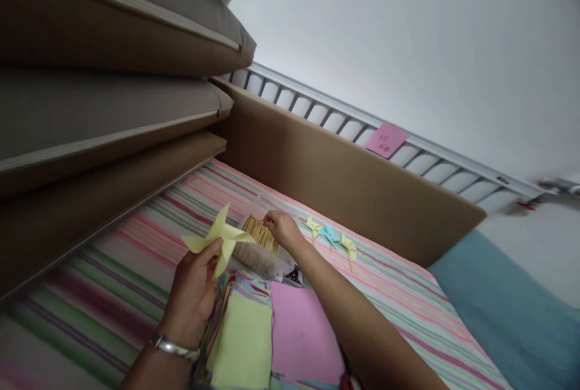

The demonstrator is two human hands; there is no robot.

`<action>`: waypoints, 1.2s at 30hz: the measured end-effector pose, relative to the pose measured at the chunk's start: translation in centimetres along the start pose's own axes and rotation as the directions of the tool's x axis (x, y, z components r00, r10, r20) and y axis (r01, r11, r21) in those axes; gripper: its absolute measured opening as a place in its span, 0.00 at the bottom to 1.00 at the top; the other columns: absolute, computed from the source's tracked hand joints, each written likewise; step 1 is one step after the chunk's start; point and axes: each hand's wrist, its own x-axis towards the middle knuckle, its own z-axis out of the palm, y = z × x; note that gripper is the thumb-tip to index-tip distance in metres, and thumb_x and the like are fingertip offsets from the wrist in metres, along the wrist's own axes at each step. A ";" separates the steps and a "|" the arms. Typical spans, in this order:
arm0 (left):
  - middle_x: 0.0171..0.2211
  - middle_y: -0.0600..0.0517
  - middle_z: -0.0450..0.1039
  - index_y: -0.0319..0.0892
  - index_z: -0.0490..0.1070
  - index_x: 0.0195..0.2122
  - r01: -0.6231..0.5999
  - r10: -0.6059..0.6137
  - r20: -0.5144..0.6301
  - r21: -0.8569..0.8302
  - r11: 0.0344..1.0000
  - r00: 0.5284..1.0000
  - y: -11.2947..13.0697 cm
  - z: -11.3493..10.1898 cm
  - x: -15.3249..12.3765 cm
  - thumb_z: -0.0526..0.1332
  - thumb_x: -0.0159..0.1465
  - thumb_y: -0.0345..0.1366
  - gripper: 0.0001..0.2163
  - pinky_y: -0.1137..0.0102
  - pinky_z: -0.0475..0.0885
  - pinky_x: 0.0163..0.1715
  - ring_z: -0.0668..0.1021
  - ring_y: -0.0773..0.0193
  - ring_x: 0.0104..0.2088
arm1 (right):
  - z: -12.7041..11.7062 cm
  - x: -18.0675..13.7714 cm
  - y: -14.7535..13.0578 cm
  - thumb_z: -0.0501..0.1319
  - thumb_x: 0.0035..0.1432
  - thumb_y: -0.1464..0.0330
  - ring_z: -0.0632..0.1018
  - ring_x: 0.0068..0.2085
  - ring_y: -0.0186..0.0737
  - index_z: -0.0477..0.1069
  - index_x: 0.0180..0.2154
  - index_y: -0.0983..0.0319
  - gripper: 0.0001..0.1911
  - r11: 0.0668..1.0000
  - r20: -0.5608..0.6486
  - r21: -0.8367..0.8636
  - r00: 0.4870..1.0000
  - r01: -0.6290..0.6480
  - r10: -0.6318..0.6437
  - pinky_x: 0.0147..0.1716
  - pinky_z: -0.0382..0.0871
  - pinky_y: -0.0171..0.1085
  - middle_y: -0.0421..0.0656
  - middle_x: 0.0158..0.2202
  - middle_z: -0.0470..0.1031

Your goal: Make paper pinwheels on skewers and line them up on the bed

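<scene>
Yellow paper pinwheel [224, 233], four pointed blades, just left of the clear box [273, 268].
Left hand [194, 286] pinches it, fingers closed; right hand [284, 230], fingers bunched, reaches sticks [256, 230] inside the box, hold unclear. Three small pinwheels [330, 233], two yellow, one blue, lie right of the box.

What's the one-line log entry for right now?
left hand: holding yellow paper pinwheel | right hand: fingers at sticks, grip unclear | nearby: three stick-mounted pinwheels on striped cloth
</scene>
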 end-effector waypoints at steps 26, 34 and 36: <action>0.21 0.52 0.70 0.40 0.76 0.23 -0.172 -0.526 0.692 0.671 0.721 0.494 -8.0 1.4 -6.3 0.68 0.50 0.32 0.03 0.73 0.62 0.27 0.69 0.66 0.25 | -1.0 -23.4 -0.2 0.64 0.46 0.59 0.57 0.14 0.25 0.74 0.30 0.63 0.14 0.187 0.050 0.958 0.768 -0.218 0.638 0.14 0.49 0.29 0.36 0.19 0.67; 0.23 0.52 0.72 0.41 0.75 0.23 -0.273 -0.573 0.613 0.775 0.570 0.544 -11.4 1.4 -6.5 0.66 0.53 0.31 0.03 0.73 0.63 0.27 0.70 0.66 0.25 | 0.2 -24.3 1.5 0.63 0.49 0.65 0.66 0.21 0.30 0.76 0.27 0.63 0.07 0.204 -0.013 0.970 0.806 -0.134 0.592 0.22 0.59 0.30 0.37 0.21 0.68; 0.25 0.50 0.74 0.42 0.76 0.23 -0.333 -0.537 0.630 0.765 0.551 0.560 -12.0 1.8 -6.3 0.66 0.53 0.31 0.03 0.72 0.66 0.31 0.73 0.63 0.28 | 0.2 -24.4 1.8 0.64 0.49 0.65 0.68 0.24 0.32 0.77 0.27 0.62 0.07 0.177 -0.014 0.978 0.808 -0.112 0.589 0.23 0.61 0.31 0.38 0.22 0.70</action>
